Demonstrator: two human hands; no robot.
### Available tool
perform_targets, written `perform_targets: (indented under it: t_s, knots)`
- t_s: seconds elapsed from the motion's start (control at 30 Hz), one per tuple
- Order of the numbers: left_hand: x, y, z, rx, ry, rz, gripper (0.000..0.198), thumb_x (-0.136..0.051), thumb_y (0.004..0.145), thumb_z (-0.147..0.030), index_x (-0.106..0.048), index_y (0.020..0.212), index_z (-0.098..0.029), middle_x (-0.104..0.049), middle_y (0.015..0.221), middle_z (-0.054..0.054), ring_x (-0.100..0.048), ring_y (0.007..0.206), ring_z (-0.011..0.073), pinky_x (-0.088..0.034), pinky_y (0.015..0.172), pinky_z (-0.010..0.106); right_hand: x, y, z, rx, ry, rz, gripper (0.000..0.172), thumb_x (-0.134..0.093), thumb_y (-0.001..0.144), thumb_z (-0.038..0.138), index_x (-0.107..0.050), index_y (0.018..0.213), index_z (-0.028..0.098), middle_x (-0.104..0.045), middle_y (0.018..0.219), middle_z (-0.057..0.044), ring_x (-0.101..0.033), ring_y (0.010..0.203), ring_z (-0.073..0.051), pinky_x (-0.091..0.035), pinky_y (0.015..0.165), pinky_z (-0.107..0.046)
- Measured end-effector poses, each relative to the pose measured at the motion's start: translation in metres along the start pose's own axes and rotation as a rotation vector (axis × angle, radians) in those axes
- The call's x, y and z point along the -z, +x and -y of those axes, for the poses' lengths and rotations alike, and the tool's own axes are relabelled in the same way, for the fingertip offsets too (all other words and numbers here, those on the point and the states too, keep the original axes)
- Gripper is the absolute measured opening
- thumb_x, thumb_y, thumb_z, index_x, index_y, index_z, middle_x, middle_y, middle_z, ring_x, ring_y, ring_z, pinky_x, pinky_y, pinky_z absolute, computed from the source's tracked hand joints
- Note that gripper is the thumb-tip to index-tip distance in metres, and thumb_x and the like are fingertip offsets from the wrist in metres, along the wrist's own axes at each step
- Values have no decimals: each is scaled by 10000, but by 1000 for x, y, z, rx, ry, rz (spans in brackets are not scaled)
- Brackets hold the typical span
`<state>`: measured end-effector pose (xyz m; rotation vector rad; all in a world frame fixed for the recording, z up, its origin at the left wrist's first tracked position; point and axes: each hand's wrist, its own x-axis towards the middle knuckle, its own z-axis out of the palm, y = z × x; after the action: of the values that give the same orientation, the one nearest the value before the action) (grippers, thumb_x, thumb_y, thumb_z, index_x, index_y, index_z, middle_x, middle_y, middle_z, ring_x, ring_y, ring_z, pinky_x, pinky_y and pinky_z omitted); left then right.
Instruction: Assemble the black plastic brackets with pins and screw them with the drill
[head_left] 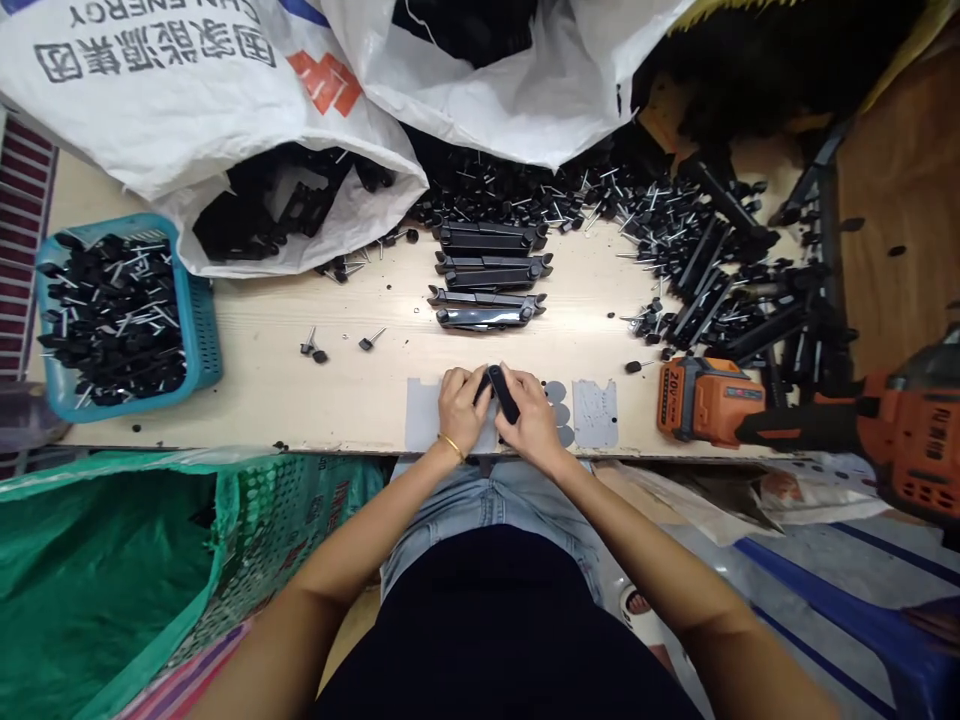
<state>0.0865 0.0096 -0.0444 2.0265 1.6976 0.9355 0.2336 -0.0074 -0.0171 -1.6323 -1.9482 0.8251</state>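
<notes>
Both my hands meet at the table's near edge over a grey sheet [422,415]. My left hand [462,405] and my right hand [531,415] are closed round one slim black plastic bar [503,392] that lies tilted between them. Just beyond the hands lie three finished black bar assemblies [487,268] stacked in a row across the table. Two loose black-headed screws [313,348] and another screw [370,341] lie to the left of them.
A blue basket [201,320] of black screw knobs stands at the left. White sacks [225,110] of black parts lie at the back. A heap of black parts [720,270] fills the right. An orange cordless drill [787,415] rests at the right edge. A green sack [97,560] sits below.
</notes>
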Motion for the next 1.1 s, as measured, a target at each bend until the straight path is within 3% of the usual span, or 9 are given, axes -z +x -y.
perform_targets:
  t_s: [0.17, 0.33, 0.53, 0.93, 1.1]
  knots:
    - [2, 12, 8, -171, -98, 155, 281, -466, 953, -332, -638, 1127, -193, -528, 773, 31, -510, 768, 179, -470, 712, 317, 0, 0, -2, 11, -22, 14, 770, -493, 763, 152, -292, 1501, 248, -554, 1194, -110, -546, 1107, -252, -540, 845, -359]
    - [-7, -1, -13, 11, -12, -60, 279, -451, 960, -255, -643, 1134, -152, -503, 740, 30, -486, 726, 166, -444, 712, 307, -1, 1, -2, 35, -29, -27, 779, -497, 746, 124, -311, 1494, 238, -567, 1162, -113, -556, 1075, -250, -542, 840, -366]
    - [-16, -11, -25, 110, -16, -96, 320, -415, 973, -270, -639, 1145, -121, -492, 768, 42, -482, 761, 172, -437, 722, 301, -3, 1, -2, 49, -12, -59, 742, -525, 765, 139, -344, 1479, 228, -571, 1155, -120, -562, 1065, -252, -544, 827, -362]
    - [-1, 5, -7, -44, -114, 55, 260, -467, 945, -242, -640, 1114, -146, -505, 766, 26, -480, 775, 175, -451, 727, 295, 2, 2, -2, 35, -24, -9, 763, -499, 732, 123, -352, 1472, 237, -554, 1177, -111, -565, 1077, -249, -545, 835, -359]
    - [0, 6, -4, -56, -115, 55, 249, -478, 933, -216, -640, 1103, -132, -517, 781, 32, -484, 778, 178, -452, 724, 296, 2, 2, -3, 36, -22, -13, 752, -499, 727, 122, -374, 1460, 236, -556, 1175, -110, -566, 1080, -246, -547, 836, -352]
